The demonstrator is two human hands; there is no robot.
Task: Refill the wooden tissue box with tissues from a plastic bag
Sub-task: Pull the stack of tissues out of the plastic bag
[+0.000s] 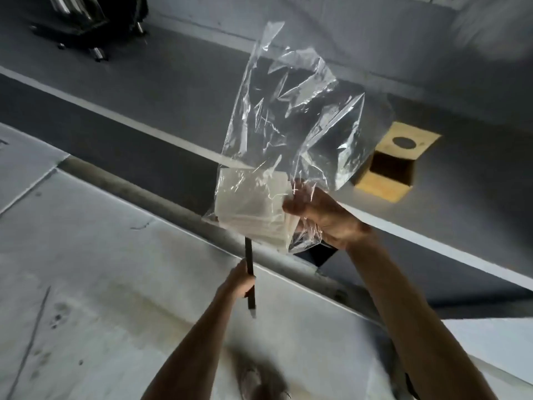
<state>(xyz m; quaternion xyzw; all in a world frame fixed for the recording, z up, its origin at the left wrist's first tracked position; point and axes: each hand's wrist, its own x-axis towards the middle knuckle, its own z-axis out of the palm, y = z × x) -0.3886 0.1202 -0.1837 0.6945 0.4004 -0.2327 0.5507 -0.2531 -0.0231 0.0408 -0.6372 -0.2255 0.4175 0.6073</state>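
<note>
A clear plastic bag stands up in the air at the centre, crinkled and mostly empty at the top. A stack of white tissues fills its lower end. My right hand grips the bag's lower right side against the tissues. My left hand is closed around a thin dark stick that runs upright below the bag. The wooden tissue box lies on the dark surface to the right, its lid with a round hole tipped open and the inside dark.
A pale, stained table top fills the lower left. A dark grey surface with a light stripe lies beyond it. A wheeled chair base stands at the top left.
</note>
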